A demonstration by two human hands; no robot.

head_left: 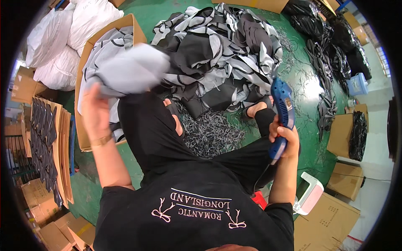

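A green painted floor (310, 138) runs under everything, littered with thin dark thread and fabric trimmings, thickest in a grey heap of offcuts (211, 134) near the middle. A broad pile of black, grey and white cut fabric pieces (226, 50) spreads across the upper centre. At upper left lie bulging white plastic sacks (63, 37), beside an open brown cardboard box (86, 83) filled with grey-and-white cloth. Flat cardboard sheets carrying rows of dark pieces (46, 142) lean along the left. Glossy black plastic bags (331, 46) trail down the upper right, near a small pale blue plastic bin (357, 83). More brown cartons (328, 219) sit at lower right beside a white and pink plastic stool (310, 194). Bright daylight falls on the right edge.
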